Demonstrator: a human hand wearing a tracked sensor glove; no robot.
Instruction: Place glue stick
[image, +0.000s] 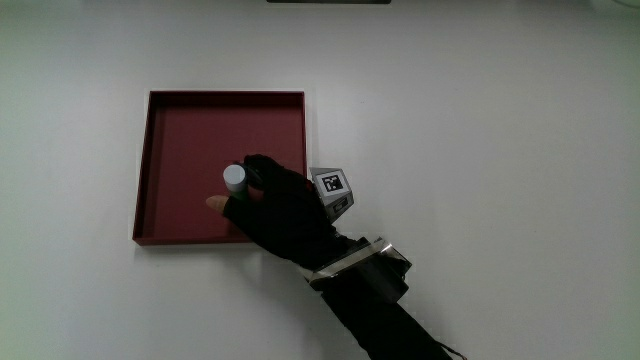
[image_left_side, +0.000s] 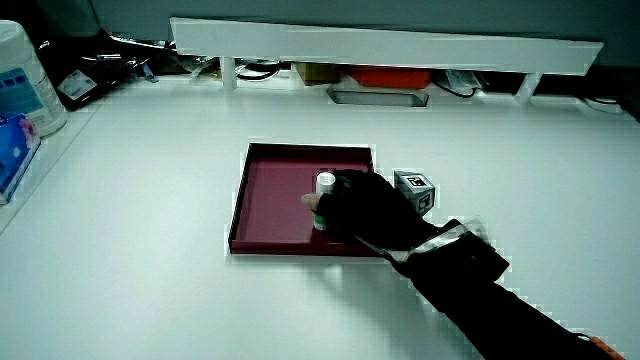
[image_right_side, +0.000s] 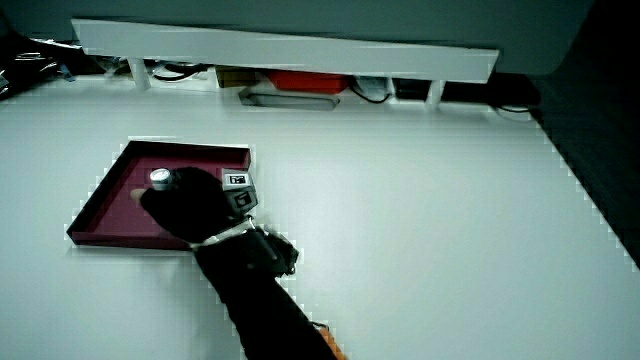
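Note:
A glue stick (image: 234, 179) with a pale cap stands upright inside the dark red tray (image: 190, 135), in the part of it nearer to the person. The hand (image: 275, 210) in its black glove is over that same part of the tray, its fingers wrapped around the stick's body. Both side views show the stick (image_left_side: 324, 196) (image_right_side: 160, 179) upright in the hand (image_left_side: 365, 210) (image_right_side: 190, 207), its base hidden by the glove. The patterned cube (image: 332, 185) rides on the hand's back.
The tray's rim (image_left_side: 305, 150) rises a little above the white table (image: 480, 150). A low white partition (image_left_side: 390, 45) runs along the table's edge farthest from the person, with clutter under it. A white bottle (image_left_side: 25, 80) stands at the table's edge in a side view.

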